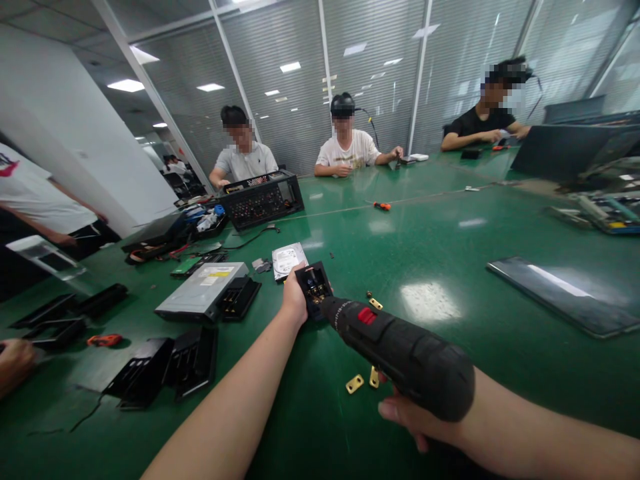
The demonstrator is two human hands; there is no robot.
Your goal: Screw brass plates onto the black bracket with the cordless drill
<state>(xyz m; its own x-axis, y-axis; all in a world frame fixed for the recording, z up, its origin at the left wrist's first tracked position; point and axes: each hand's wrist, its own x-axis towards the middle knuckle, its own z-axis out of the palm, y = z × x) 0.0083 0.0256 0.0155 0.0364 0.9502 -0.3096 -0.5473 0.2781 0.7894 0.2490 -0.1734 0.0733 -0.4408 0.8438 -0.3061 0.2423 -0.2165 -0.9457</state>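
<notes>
My left hand [295, 297] is closed around a small black housing [314, 277] with brass-coloured parts inside, tilted so its inside faces me. In my right hand [407, 412] is a black cordless drill [400, 350] with a red switch on top. Its nose meets the lower right of the housing; the bit's tip is hard to make out. Below the drill lie two brass plates, one of them a flat plate with holes [355, 384]. Another small brass plate [376, 304] rests beyond the drill. A hard drive [289, 259] lies just behind my left hand.
To the left are an optical drive [203, 291], black plastic brackets [190, 360] and an orange-handled tool [105, 340]. A dark flat panel [563, 293] lies to the right. A computer case [265, 203] and an orange screwdriver [382, 207] sit farther back. Several people are around the green table [440, 233].
</notes>
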